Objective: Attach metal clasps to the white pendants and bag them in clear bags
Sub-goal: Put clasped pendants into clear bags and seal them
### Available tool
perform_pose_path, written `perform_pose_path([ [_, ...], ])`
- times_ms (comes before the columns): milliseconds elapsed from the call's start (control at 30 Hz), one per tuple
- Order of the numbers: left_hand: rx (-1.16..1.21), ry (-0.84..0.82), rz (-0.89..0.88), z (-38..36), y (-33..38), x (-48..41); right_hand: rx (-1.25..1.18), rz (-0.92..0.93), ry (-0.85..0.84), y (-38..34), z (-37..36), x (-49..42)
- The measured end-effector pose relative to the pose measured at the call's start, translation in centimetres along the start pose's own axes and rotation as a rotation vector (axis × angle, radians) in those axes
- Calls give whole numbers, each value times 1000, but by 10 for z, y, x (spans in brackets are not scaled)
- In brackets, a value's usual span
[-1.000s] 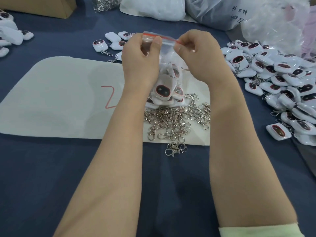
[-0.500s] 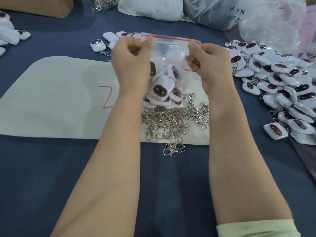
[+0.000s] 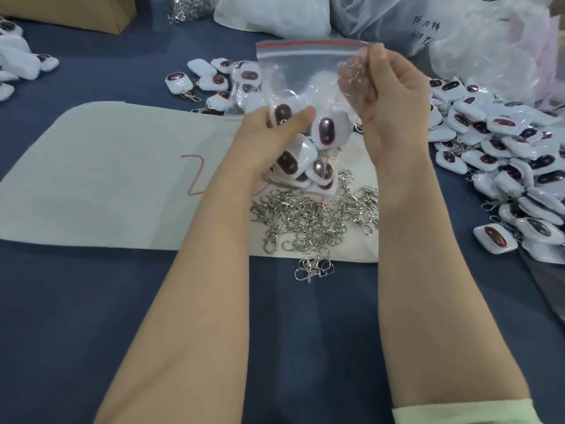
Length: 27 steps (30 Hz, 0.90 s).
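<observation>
Hands hold a clear bag of white pendants over a pale mat on the blue tabletop. The left hand has its grip clamped round the bag's lower half, with the thumb across the front on a pendant and the fingers hidden behind the plastic. The right hand has its grip pinched on the bag's upper right corner, thumb on the near side, fingers showing dimly through the film.

A red strip runs along the bag's top edge, but whether the seal is pressed closed cannot be told. At least four pendants show inside, dark ovals toward the camera. Whether they carry clasps is hard to make out, as is whether the bag's bottom touches the mat.

Just below the bag, loose metal clasps lie piled on the mat's near right corner, a few spilling onto the cloth. A red scrawl on the mat is partly covered by the left forearm.

To the right, a heap of pendants runs out of frame. A smaller group lies beyond the bag, partly hidden by it. A box and plastic sacks are cut off at the far edge, and a green sleeve at the near one.
</observation>
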<state>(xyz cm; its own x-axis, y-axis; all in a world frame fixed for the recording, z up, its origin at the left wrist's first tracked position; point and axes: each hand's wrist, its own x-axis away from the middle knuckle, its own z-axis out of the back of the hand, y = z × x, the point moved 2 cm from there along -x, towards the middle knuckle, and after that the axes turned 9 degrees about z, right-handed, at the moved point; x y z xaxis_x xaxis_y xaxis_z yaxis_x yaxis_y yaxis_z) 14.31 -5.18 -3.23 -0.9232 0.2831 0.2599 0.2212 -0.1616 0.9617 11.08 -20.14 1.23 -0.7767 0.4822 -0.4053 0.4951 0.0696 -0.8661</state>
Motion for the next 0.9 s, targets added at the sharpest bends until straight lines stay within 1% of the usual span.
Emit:
perform_pose_path([
  [100,60,-72,-14,0,-4,-4,-55,-42,73,5,0,1],
  [133,86,-74,-14,-1,-5,-6,3,-70,99,7,2,2],
  [167,93,-60,-20,-1,-7,-7,126,-109,104,11,4,2],
  [233,66,3,-52,-3,-8,-7,398,-228,23,22,6,2],
  [267,66,39,-59,-4,-9,-6,482,-317,-50,26,5,5],
  [300,80,81,-60,-4,-9,-5,515,-403,-125,29,5,7],
  [367,107,169,-82,-3,-9,-4,442,-497,-252,35,4,10],
  [433,132,233,-109,-2,-9,-5,373,-484,-359,37,4,12],
  [467,158,237,-105,-2,-10,-6,348,-461,-377,39,5,12],
  [533,239,167,-30,-2,-11,-7,320,-426,-352,43,8,12],
  [600,330,51,63,-2,-11,-8,362,-395,-309,45,8,12],
  [667,395,-22,104,-1,-10,-10,415,-364,-281,46,6,15],
  [700,416,-27,106,-1,-10,-11,419,-353,-276,46,6,16],
  [733,426,-13,99,-1,-10,-11,419,-343,-289,47,5,16],
  [800,392,68,68,-1,-12,-12,400,-342,-337,47,5,17],
  [900,352,206,65,0,-13,-15,177,-415,-369,47,7,17],
])
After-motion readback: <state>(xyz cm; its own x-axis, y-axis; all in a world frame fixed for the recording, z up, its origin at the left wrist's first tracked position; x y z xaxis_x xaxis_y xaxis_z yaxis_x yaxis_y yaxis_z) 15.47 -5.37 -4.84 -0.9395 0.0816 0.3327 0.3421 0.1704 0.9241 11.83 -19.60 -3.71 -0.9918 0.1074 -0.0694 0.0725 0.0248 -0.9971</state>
